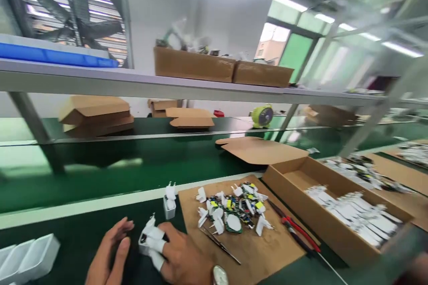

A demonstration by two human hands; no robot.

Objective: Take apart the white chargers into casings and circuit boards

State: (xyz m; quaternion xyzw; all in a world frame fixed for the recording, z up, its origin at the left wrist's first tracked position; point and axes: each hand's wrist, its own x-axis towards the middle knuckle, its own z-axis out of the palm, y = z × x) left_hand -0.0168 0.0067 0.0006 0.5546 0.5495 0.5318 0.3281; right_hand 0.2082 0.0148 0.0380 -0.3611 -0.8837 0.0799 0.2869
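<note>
My right hand (180, 256), with white finger cots and a wristwatch, is closed around a small white charger plug housing (147, 237) on the green bench. My left hand (109, 254) lies next to it with fingers stretched out, holding nothing. Another white plug housing (169, 202) stands upright just beyond. A brown cardboard sheet (261, 249) to the right carries a heap of small circuit boards and white plug parts (234, 209), with tweezers (220, 246) lying near its front edge.
Red-handled pliers (296, 231) lie beside an open cardboard box (290, 196) of white parts. White trays (26, 260) sit at the front left. A green conveyor belt (133, 160) runs behind, with folded cartons, a yellow fan (262, 116) and a shelf above.
</note>
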